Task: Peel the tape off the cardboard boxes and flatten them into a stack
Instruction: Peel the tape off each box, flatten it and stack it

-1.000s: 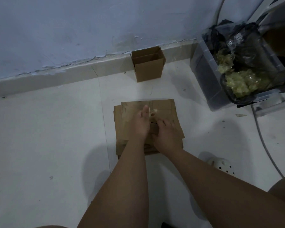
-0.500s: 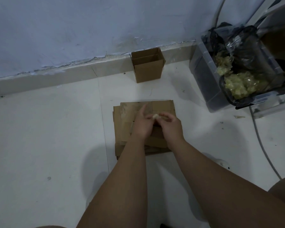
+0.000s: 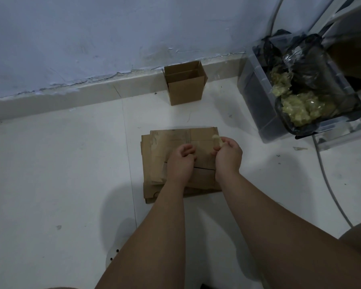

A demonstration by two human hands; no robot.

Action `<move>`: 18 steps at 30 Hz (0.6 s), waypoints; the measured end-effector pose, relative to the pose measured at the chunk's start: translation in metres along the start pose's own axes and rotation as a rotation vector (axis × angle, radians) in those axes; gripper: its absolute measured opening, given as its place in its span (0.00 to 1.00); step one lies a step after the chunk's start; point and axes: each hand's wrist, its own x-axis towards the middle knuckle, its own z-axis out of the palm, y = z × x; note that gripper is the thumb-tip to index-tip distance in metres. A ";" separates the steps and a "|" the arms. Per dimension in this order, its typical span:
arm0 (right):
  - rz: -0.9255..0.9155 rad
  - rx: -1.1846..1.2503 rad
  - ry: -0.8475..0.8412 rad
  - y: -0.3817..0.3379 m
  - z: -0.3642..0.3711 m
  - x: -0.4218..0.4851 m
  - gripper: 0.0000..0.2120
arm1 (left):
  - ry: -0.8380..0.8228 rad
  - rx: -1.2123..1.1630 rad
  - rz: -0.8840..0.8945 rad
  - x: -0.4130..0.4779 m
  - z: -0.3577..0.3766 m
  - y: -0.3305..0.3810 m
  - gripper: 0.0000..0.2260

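Head view looks down on a pale tiled floor (image 3: 50,174) where a stack of flattened cardboard boxes (image 3: 161,147) lies just ahead of the person. No brand, label or lettering can be read on the cardboard; only faint creases and a dark seam show on the top sheet. Over the stack, the left hand (image 3: 180,161) is loosely curled with its fingers bent inward, and nothing is seen in it. Beside it, the right hand (image 3: 228,155) pinches a small crumpled wad of peeled tape (image 3: 216,139) between thumb and fingertips, raised over the stack's far right corner. Against the beige skirting (image 3: 71,97) at the foot of a scuffed bluish wall (image 3: 113,38) stands one open cardboard box (image 3: 186,88), upright, its top flaps folded out. On the right sits a clear plastic bin (image 3: 258,105) lined with a black bag (image 3: 313,67) and holding yellowish wads of tape (image 3: 304,107). A grey cable (image 3: 329,184) runs along the floor beside it.
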 end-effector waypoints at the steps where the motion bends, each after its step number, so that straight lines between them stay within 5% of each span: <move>1: 0.014 -0.027 0.006 -0.002 -0.001 0.001 0.14 | -0.021 0.025 0.008 0.000 0.000 0.000 0.17; 6: 0.094 -0.047 -0.112 -0.001 -0.004 -0.002 0.27 | -0.043 0.078 0.031 -0.001 0.000 0.000 0.19; 10: 0.066 -0.163 -0.219 0.005 -0.004 -0.002 0.16 | -0.035 0.054 0.030 0.000 -0.001 -0.001 0.18; 15: 0.152 0.090 -0.315 0.003 0.002 -0.006 0.04 | -0.010 -0.056 -0.016 0.003 -0.001 0.000 0.17; 18: 0.166 0.026 -0.297 0.001 0.004 -0.006 0.08 | -0.007 -0.057 -0.023 0.004 0.000 0.000 0.17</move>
